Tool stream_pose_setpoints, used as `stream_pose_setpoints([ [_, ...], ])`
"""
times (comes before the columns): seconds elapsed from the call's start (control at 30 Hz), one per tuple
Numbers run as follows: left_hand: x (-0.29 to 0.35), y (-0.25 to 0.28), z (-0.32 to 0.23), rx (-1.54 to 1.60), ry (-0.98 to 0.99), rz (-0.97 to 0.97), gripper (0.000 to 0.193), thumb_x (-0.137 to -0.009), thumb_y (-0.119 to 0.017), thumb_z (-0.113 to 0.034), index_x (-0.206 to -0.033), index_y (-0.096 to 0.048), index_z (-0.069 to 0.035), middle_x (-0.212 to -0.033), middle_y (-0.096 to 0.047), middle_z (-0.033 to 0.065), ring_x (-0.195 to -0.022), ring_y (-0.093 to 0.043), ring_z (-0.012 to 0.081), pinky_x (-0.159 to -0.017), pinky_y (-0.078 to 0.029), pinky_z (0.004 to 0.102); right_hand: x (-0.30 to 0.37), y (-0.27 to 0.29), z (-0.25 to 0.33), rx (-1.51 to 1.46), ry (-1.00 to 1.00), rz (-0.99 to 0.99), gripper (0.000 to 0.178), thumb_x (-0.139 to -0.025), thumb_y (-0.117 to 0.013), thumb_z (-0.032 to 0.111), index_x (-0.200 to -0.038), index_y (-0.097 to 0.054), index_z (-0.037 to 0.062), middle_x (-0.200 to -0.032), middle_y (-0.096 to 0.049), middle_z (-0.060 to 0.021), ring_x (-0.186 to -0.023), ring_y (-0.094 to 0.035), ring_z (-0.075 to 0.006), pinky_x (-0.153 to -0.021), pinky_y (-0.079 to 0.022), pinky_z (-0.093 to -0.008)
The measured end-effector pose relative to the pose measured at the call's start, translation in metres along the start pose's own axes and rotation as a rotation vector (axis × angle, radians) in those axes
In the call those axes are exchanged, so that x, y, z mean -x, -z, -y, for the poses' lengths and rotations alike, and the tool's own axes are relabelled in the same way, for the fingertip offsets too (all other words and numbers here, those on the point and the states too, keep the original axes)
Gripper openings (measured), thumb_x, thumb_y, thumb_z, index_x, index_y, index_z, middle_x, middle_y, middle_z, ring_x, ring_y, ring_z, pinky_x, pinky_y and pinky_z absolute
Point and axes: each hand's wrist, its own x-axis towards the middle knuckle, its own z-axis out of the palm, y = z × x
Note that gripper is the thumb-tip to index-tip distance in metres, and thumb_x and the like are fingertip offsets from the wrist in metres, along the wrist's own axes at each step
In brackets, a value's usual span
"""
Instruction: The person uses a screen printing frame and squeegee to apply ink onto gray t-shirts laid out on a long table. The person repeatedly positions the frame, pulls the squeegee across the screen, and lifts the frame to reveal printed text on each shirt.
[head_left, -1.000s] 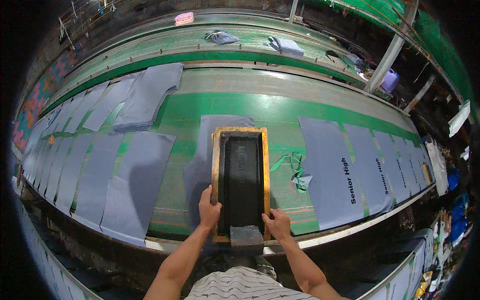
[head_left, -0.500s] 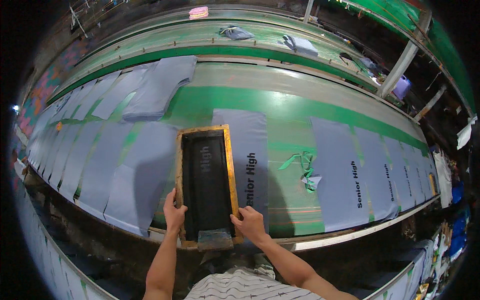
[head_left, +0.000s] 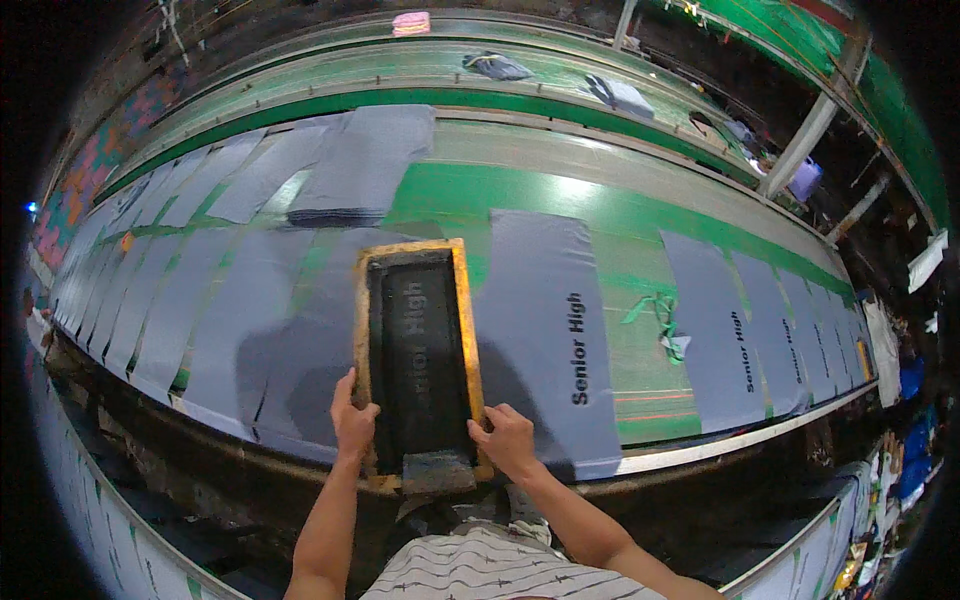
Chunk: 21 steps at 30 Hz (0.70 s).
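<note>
Between my hands is a screen-printing frame [head_left: 467, 330] with a yellowish wooden rim and dark mesh, on which faint lettering shows. My left hand [head_left: 355, 425] grips its left side near the close end, thumb over the rim. On the right side my right hand [head_left: 507, 438] is closed in the same way. A greyish, flat-edged block, perhaps a squeegee [head_left: 438, 472], lies at the frame's near end. The frame appears raised, with a shadow on the cloth to its left. Just right of it lies a grey-blue fabric piece [head_left: 535, 300] with black print.
More printed fabric pieces [head_left: 705, 330] lie to the right, and plain ones [head_left: 215, 320] to the left. A stack of fabric [head_left: 370, 160] sits at the table's far side. Green strips [head_left: 660, 320] lie on the long green table [head_left: 470, 190]. A post [head_left: 815, 130] stands far right.
The table and its fabric pieces have shifted right in view, while the frame in my hands has moved left relative to them, off the printed piece. Both hands keep their grip.
</note>
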Motion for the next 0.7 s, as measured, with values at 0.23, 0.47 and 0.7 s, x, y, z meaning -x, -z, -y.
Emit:
stream_pose_setpoints([
  [0.23, -0.007, 0.064, 0.02, -0.022, -0.007, 0.067, 0.073, -0.069, -0.067, 0.004, -0.141, -0.055, 0.003, -0.127, -0.062, 0.0174, -0.12, -0.062, 0.0337, -0.105, -0.047, 0.0377, 0.032, -0.048, 0.06, 0.089, -0.094, -0.025, 0.035, -0.083, -0.079, 0.036, -0.094, -0.075, 0.0029, -0.086, -0.068, -0.0138, -0.076, -0.069, -0.0367, -0.067, -0.055, -0.0465],
  [0.47, 0.0, 0.1, 0.06, -0.014, -0.019, 0.09, 0.076, -0.066, -0.071, 0.007, -0.141, -0.055, 0.004, -0.129, -0.063, 0.0162, -0.125, -0.061, 0.0306, -0.107, -0.047, 0.0368, 0.051, -0.06, 0.107, 0.081, -0.144, 0.011, 0.037, -0.081, -0.081, 0.033, -0.096, -0.075, -0.0014, -0.087, -0.068, -0.0184, -0.076, -0.069, -0.039, -0.07, -0.057, -0.0483],
  [0.7, 0.007, 0.12, 0.058, -0.011, 0.007, 0.047, 0.071, -0.07, -0.066, 0.004, -0.14, -0.055, 0.005, -0.13, -0.061, 0.0194, -0.124, -0.059, 0.0358, -0.107, -0.046, 0.0397, 0.049, -0.074, 0.11, 0.084, -0.068, 0.014, 0.033, -0.081, -0.081, 0.03, -0.089, -0.073, -0.0011, -0.086, -0.067, -0.0173, -0.076, -0.068, -0.0374, -0.068, -0.056, -0.0475],
])
